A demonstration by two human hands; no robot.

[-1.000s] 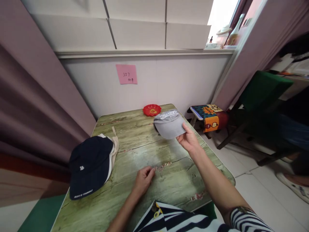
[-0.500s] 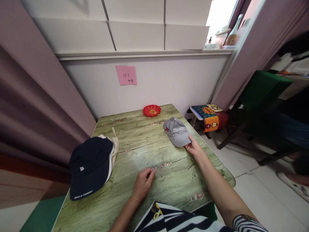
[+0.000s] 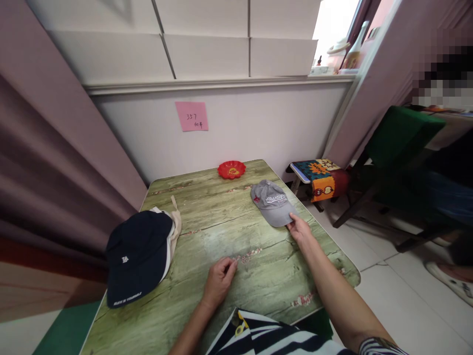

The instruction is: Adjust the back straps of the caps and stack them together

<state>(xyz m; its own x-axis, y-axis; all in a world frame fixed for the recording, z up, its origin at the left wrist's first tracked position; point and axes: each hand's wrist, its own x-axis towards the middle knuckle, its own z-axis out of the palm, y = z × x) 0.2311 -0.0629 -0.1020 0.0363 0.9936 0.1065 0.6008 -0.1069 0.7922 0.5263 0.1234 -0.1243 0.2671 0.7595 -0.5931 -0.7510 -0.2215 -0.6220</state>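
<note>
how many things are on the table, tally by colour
grey: 1, the grey cap, its brim at the right hand
navy: 1, the navy hat
beige: 1, the beige hat tucked under the navy one
red: 1, the red dish at the far edge of the green table
total: 4

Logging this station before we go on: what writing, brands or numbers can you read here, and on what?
"357": handwritten on the pink note on the wall; the characters below it are too blurred to read.
"Always": embroidered on the grey cap by the right hand; the red mark beside it is unreadable.
Navy cap: small white logo and brim lettering, too small to read.
Red dish: yellow motif, unreadable.
</note>
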